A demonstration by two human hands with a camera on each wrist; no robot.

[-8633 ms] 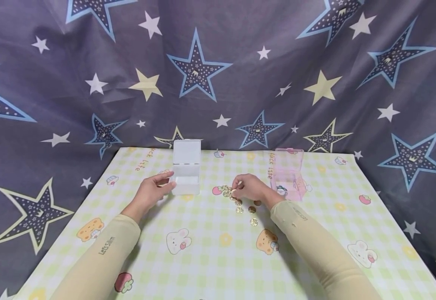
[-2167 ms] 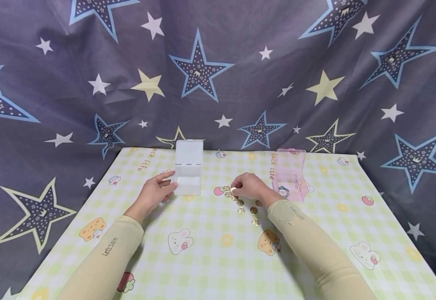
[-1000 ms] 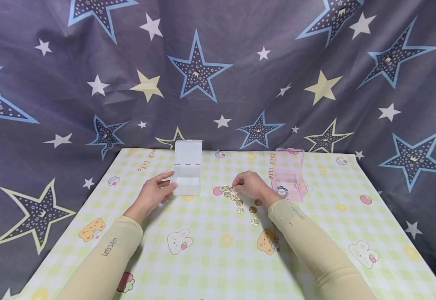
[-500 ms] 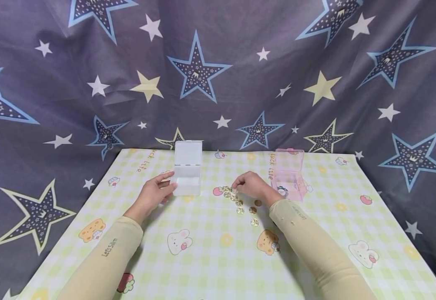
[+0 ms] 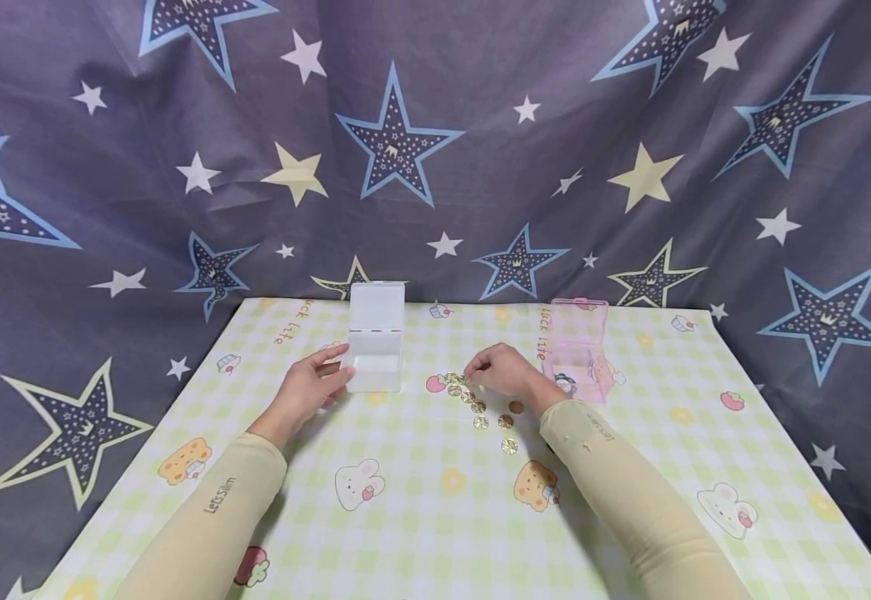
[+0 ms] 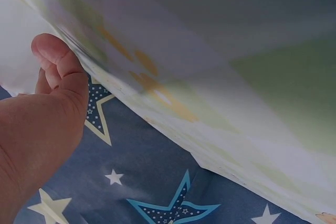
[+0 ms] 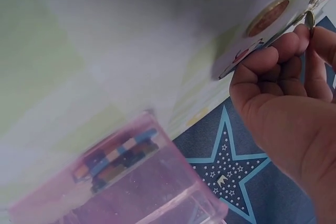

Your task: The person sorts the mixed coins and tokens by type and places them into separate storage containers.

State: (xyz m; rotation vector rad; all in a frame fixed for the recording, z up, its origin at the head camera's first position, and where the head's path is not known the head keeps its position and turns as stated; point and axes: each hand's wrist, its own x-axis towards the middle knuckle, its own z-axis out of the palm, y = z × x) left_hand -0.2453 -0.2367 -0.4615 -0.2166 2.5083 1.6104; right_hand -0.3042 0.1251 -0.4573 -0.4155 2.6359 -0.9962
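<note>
My right hand (image 5: 501, 370) pinches a gold coin (image 7: 310, 20) between thumb and fingertip, just over the table. Close under those fingers, several more gold coins (image 5: 478, 407) lie in a loose, partly overlapping trail. On the left stands a small white box (image 5: 375, 375), its hinged lid up and no contents visible. Fingertips of my left hand (image 5: 303, 390) touch the left side of this box, the fingers extended. From the left wrist, the thumb (image 6: 58, 56) appears beside the white wall, and the other fingers are partly hidden behind it.
A clear pink box (image 5: 576, 367) with a raised lid stands right of the coins, behind the right wrist. Small striped pieces (image 7: 118, 156) lie inside it. A checked cloth (image 5: 435, 533) covers the table, and a dark star-patterned curtain (image 5: 435, 217) hangs along its back edge.
A pale coin face visible at the right fingertips about two seconds ago no longer shows in the head view. That hand has shifted only slightly. My left hand and both boxes stay in place.
</note>
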